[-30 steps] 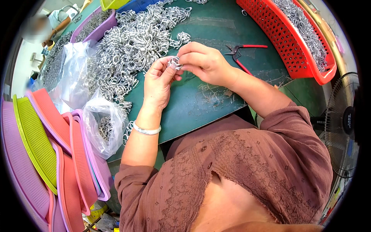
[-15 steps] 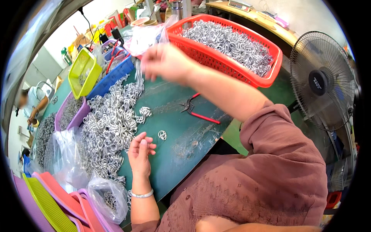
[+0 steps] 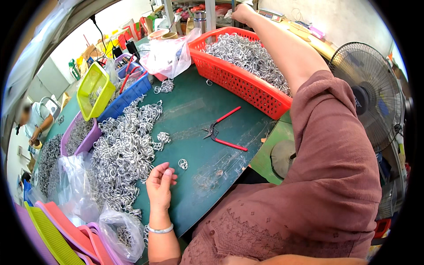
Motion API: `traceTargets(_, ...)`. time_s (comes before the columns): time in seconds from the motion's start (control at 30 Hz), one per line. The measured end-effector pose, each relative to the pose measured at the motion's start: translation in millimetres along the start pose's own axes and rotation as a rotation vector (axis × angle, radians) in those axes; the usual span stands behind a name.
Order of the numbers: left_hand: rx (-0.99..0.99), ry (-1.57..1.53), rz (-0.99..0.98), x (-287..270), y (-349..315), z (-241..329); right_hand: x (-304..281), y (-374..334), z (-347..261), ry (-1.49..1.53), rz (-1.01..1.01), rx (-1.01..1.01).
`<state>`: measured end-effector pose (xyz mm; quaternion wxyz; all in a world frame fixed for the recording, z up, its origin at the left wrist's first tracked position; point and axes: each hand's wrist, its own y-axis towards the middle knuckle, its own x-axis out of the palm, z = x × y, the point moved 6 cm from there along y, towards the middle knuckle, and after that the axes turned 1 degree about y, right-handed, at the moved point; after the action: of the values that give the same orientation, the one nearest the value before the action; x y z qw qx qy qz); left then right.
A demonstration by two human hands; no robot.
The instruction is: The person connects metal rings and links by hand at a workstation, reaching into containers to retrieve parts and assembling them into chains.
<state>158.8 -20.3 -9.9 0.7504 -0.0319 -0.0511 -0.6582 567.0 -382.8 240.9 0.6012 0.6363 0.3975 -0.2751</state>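
Note:
My left hand (image 3: 159,183) hovers near the front of the green table, palm turned inward and fingers loosely curled with nothing between them. Just right of its fingertips lies a small cluster of silver metal rings (image 3: 183,164). To its left spreads a large heap of similar linked rings (image 3: 121,154). My right arm stretches far forward over a red plastic basket (image 3: 247,84) filled with more metal rings (image 3: 243,53). Beyond the basket's far edge is my right hand (image 3: 243,14), small in the picture; its fingers cannot be made out. Red-handled pliers (image 3: 213,131) lie spread on the table.
Yellow-green (image 3: 95,88), blue (image 3: 126,99) and purple bins (image 3: 81,134) border the heap. Clear plastic bags (image 3: 121,234) and stacked coloured baskets (image 3: 53,229) stand at lower left. At right is a black fan (image 3: 366,97). Someone else (image 3: 37,121) sits at far left.
My right hand has swung from above the table's middle to beyond the red basket, up and right. A loose ring and another ring cluster now show near the basket. The left hand has barely moved.

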Motion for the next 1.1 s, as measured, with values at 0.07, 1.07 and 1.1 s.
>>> traceTargets(0.07,0.003,0.008,-0.004,1,1,1,6,11,-16,-0.194,-0.051,-0.109)
traceTargets(1.07,0.095,-0.011,0.182,-20,1,7,45,-361,-290,1.076,-0.882,-0.793)
traceTargets(1.1,0.085,-0.004,0.162,-19,1,7,42,-368,-293,1.053,-0.785,-0.86)
